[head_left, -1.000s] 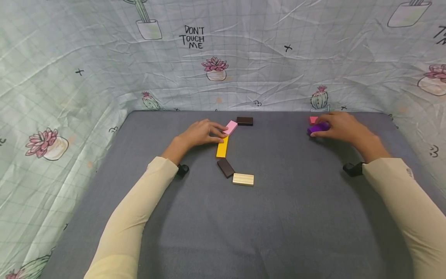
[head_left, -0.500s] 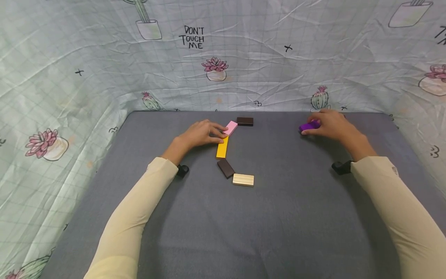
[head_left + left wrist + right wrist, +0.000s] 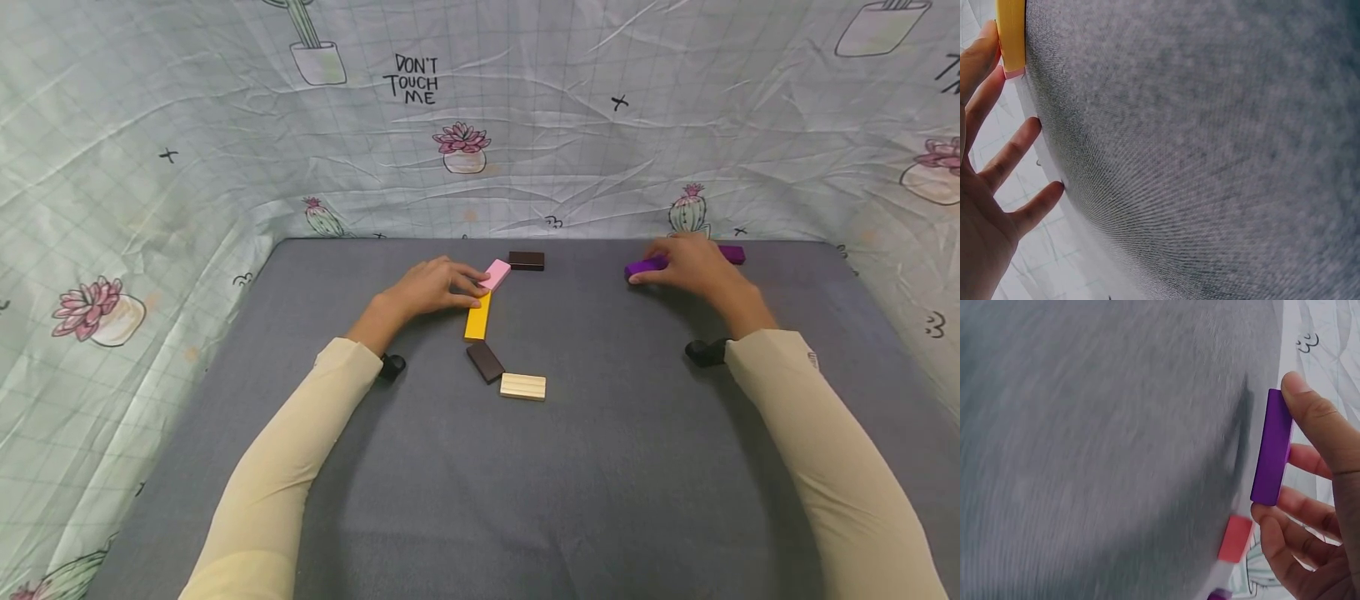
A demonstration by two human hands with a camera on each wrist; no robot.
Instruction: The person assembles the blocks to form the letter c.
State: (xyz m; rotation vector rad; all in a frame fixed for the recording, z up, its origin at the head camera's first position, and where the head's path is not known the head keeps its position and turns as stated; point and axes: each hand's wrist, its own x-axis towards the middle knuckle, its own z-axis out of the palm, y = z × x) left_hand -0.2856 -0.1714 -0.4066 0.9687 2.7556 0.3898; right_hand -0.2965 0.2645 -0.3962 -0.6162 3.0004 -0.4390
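Observation:
My right hand (image 3: pixel 693 268) holds a purple block (image 3: pixel 1270 449) by its ends, thumb on one and fingers on the other. In the head view that purple block shows at the hand's left side, near the back of the table. My left hand (image 3: pixel 431 285) reaches in from the left with extended fingers. Its fingertips touch a pink block (image 3: pixel 497 273) and the yellow block (image 3: pixel 477 318) adjoining it. From the yellow block's near end a dark brown block (image 3: pixel 486 362) slants to a pale ridged wooden block (image 3: pixel 523 387). Another dark block (image 3: pixel 527 261) lies beyond the pink one.
A red block (image 3: pixel 1235 539) lies near the right hand in the right wrist view, hidden by that hand in the head view. A second purple block (image 3: pixel 732 254) lies behind the right hand. A cactus-print cloth (image 3: pixel 540 150) walls the grey table (image 3: pixel 570 492).
My right hand has moved leftward with the purple block in its fingers, uncovering the second purple block behind it. My left hand and the row of blocks stay in place.

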